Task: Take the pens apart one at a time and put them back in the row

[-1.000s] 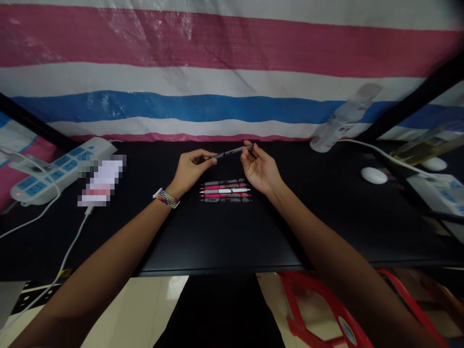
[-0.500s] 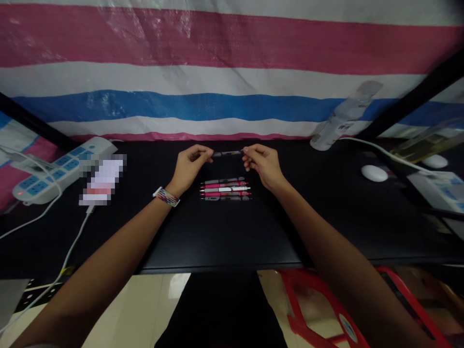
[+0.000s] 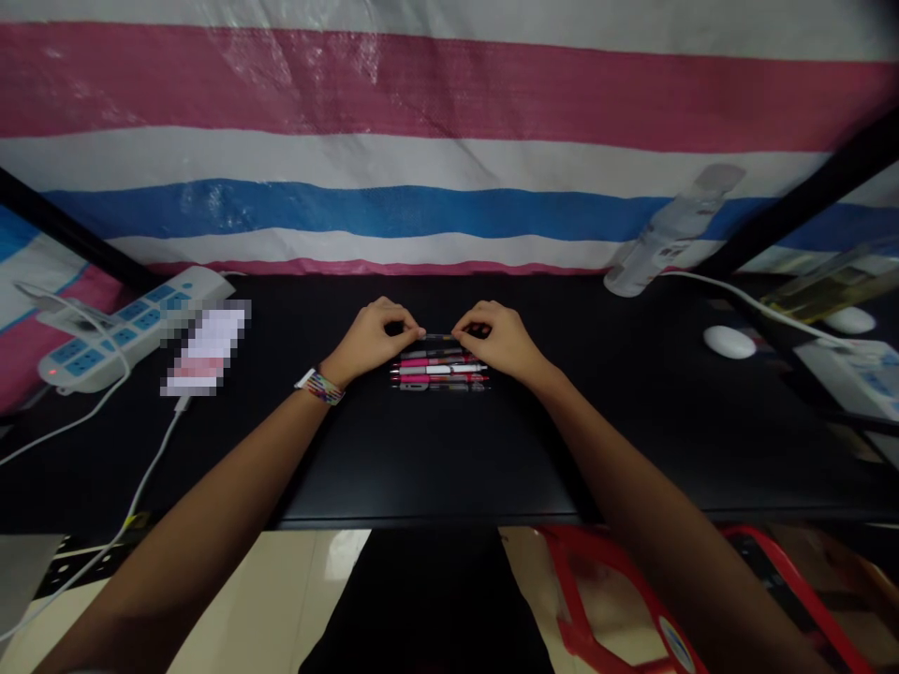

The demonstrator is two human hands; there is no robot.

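Note:
A dark pen lies crosswise between my two hands, at the far side of a row of pens. My left hand pinches its left end between thumb and fingertips. At the other end my right hand has thumb and forefinger closed on it. Directly below, several pens lie side by side, among them a white and pink pen and a grey pen nearest me. My right fingers cover the right ends of the farther pens.
On the left of the black table are a power strip and a phone on a white cable. A clear bottle and a white mouse stand right. A red stool is below.
Both hands have come toward me and closer together, bringing the dark pen from behind the row to its far edge. The view has shifted slightly.

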